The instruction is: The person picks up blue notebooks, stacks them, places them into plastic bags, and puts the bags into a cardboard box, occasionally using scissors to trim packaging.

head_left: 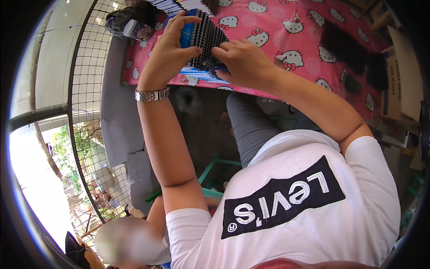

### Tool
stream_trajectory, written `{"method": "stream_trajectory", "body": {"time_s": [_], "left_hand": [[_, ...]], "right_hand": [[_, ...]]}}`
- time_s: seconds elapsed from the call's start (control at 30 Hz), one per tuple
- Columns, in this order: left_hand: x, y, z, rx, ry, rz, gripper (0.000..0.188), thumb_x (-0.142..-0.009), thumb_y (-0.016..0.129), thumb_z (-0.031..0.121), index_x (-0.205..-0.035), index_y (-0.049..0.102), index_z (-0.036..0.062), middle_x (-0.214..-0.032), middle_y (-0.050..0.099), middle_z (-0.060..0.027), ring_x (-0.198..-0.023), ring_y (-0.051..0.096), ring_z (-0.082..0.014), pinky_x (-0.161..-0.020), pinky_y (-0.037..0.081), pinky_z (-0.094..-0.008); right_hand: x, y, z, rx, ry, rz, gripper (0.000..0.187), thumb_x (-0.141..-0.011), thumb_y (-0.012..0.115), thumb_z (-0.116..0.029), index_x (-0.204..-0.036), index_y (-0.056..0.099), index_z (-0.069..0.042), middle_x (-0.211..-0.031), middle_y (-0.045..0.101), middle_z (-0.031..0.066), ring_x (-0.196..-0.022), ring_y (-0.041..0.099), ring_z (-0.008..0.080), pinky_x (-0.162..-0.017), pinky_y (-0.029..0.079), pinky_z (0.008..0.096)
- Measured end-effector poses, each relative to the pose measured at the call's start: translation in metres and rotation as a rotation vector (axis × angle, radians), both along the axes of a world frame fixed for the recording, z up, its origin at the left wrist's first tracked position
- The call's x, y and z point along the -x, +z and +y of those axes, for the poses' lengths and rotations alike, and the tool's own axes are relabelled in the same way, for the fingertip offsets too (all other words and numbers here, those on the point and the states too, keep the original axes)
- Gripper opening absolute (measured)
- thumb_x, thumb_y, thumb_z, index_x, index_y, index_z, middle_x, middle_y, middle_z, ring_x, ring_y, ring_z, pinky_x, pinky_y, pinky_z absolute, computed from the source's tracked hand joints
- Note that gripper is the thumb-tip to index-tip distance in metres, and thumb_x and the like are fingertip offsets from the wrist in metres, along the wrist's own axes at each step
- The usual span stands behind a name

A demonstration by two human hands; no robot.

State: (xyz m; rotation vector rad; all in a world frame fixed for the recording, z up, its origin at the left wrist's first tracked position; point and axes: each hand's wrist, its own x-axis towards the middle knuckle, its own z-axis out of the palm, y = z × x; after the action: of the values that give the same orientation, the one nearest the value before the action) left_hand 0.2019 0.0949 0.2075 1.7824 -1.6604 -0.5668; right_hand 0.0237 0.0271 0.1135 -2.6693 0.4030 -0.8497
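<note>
A stack of blue booklets with black spiral comb bindings (204,36) lies at the near edge of a table under a pink cartoon-cat cloth (268,31). My left hand (172,45), with a metal watch at the wrist, grips the stack's left side, fingers curled over its top. On the right side my right hand (242,60) presses down, fingertips pinching a small black piece by the binding. Both hands hold the stack.
More bound booklets (188,5) lie at the table's far edge. A plastic bag with a cup (130,24) sits at the left corner. Black wire mesh (89,112) fences the left side. Cardboard (403,76) stands right. A teal frame (219,172) is below.
</note>
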Motion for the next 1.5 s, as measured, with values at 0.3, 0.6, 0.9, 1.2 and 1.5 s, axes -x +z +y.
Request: {"method": "stream_trajectory", "body": {"time_s": [0.3,0.6,0.9,1.2,1.5], "left_hand": [[0.004,0.004,0.000,-0.049,-0.007,-0.028,0.064,-0.065,0.071,0.001,-0.126,0.057,0.0134,-0.155,0.029,-0.0171,-0.146,0.022,-0.0279,-0.116,0.019,-0.0370],[0.009,0.004,0.000,-0.049,0.029,-0.039,0.067,-0.065,0.073,-0.001,-0.128,0.056,0.0131,-0.154,0.031,-0.0154,-0.144,0.026,-0.0274,-0.115,0.023,-0.0364],[0.005,0.006,0.003,-0.021,-0.007,-0.033,0.064,-0.067,0.073,0.000,-0.127,0.057,0.0129,-0.154,0.030,-0.0147,-0.144,0.025,-0.0259,-0.115,0.022,-0.0354],[0.000,0.004,0.001,-0.069,-0.007,0.029,0.062,-0.069,0.074,0.003,-0.127,0.058,0.0156,-0.156,0.026,-0.0127,-0.145,0.023,-0.0252,-0.112,0.026,-0.0327],[-0.004,-0.002,0.004,-0.050,-0.013,0.064,0.063,-0.068,0.073,0.000,-0.127,0.058,0.0146,-0.156,0.027,-0.0125,-0.144,0.024,-0.0246,-0.111,0.030,-0.0324]], "right_hand": [[0.005,-0.002,-0.006,-0.336,0.075,0.077,0.033,-0.078,0.068,-0.026,-0.102,0.063,-0.004,-0.092,0.065,0.0117,-0.090,0.064,0.0268,-0.079,0.048,0.0391],[0.002,-0.017,-0.012,-0.019,0.014,-0.082,0.038,-0.072,0.073,-0.027,-0.102,0.059,-0.009,-0.095,0.062,0.0075,-0.098,0.061,0.0263,-0.083,0.046,0.0408],[-0.002,-0.009,-0.006,-0.254,0.098,0.124,0.038,-0.074,0.072,-0.027,-0.105,0.059,-0.009,-0.097,0.063,0.0068,-0.100,0.061,0.0250,-0.084,0.046,0.0403],[-0.004,-0.009,-0.001,0.038,-0.017,0.030,0.034,-0.075,0.072,-0.025,-0.102,0.060,-0.008,-0.096,0.063,0.0067,-0.100,0.061,0.0253,-0.085,0.045,0.0418],[0.000,0.036,-0.005,-1.164,0.226,0.613,0.036,-0.079,0.070,-0.022,-0.108,0.060,-0.003,-0.093,0.066,0.0142,-0.088,0.065,0.0263,-0.076,0.050,0.0374]]}}
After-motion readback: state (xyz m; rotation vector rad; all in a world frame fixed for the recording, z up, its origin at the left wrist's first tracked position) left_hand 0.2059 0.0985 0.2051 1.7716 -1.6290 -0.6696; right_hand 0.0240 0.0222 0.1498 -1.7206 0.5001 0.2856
